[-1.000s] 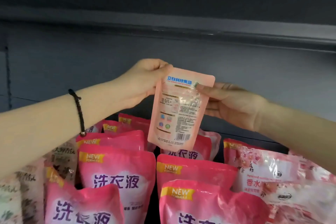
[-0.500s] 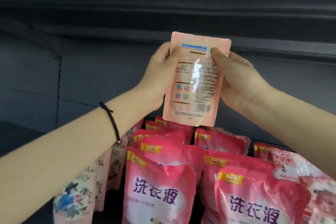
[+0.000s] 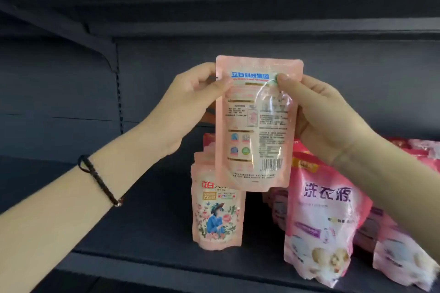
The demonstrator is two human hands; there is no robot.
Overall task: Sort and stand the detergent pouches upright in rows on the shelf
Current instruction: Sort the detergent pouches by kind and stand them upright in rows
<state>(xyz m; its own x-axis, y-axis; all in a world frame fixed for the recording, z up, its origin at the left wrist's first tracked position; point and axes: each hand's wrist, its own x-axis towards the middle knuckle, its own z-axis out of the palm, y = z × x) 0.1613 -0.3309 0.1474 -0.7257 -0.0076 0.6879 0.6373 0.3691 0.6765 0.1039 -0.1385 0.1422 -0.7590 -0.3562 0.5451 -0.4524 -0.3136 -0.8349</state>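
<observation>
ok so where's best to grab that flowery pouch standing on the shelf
Probably its flat top edge, pinched front to back, coming from above and the left. The flowery pouch stands upright and looks fuller lower down, so the thin top pinches easiest. Open shelf lies on its left; the big pink pouch stands close on its right.
</observation>
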